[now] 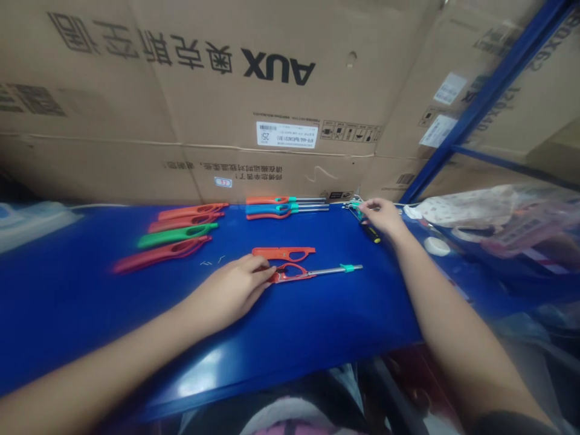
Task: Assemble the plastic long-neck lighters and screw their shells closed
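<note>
My left hand point(233, 289) rests palm down on the blue table point(90, 290), its fingertips on the handle end of an opened red lighter with a metal tube point(312, 273). A separate red handle shell point(283, 252) lies just behind it. My right hand point(383, 215) reaches to the far right of the table, fingers pinched around a small part beside a black and yellow screwdriver point(372, 234).
Red and green handle shells point(181, 235) lie at the left. Three assembled lighters point(285, 207) sit by the back. Large cardboard boxes point(226, 109) wall off the rear. A blue rack post point(480, 103) and plastic bags point(498, 217) stand on the right.
</note>
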Motion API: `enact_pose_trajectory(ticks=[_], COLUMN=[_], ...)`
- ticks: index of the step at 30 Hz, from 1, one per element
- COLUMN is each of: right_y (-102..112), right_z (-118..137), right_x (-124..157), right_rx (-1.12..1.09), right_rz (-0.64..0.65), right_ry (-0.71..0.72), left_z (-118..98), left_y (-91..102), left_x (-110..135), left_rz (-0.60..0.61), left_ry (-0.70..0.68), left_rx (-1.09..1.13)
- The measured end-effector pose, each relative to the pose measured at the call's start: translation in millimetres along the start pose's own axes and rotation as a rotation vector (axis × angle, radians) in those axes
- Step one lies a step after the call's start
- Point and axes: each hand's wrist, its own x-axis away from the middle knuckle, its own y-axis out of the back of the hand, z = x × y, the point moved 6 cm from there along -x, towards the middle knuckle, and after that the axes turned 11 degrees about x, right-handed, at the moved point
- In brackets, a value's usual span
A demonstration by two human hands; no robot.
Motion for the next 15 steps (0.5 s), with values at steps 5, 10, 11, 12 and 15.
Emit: enact_pose_trajectory(ticks=[5,10,11,12,15], right_y=[-31.6,-57.8,-60.7,-62.7,-65.1], right_z=[39.5,57.7,59.7,61.7,68.0], right_x=[28.2,55.2,58.7,61.9,70.9], right_rx=[-0.381,-0.508,-0.517,-0.527,-0.546], right_rz=[0.294,0.512,0.536,0.560,0.617], right_ry=[0.132,0.143,0.142,0.142,0.137], left_z=[2.1,3.4,3.7,4.1,5.1], left_y=[-3.2,-5.0,-5.7,-6.2,-7.1], left_x=[2.8,4.0,4.2,4.4,4.4], left_rz=[-0.030,-0.033,-0.027,-0.024,-0.032], left_ry=[0.021,0.057,0.059,0.059,0.055], left_rx=[0.037,0.057,0.059,0.059,0.062])
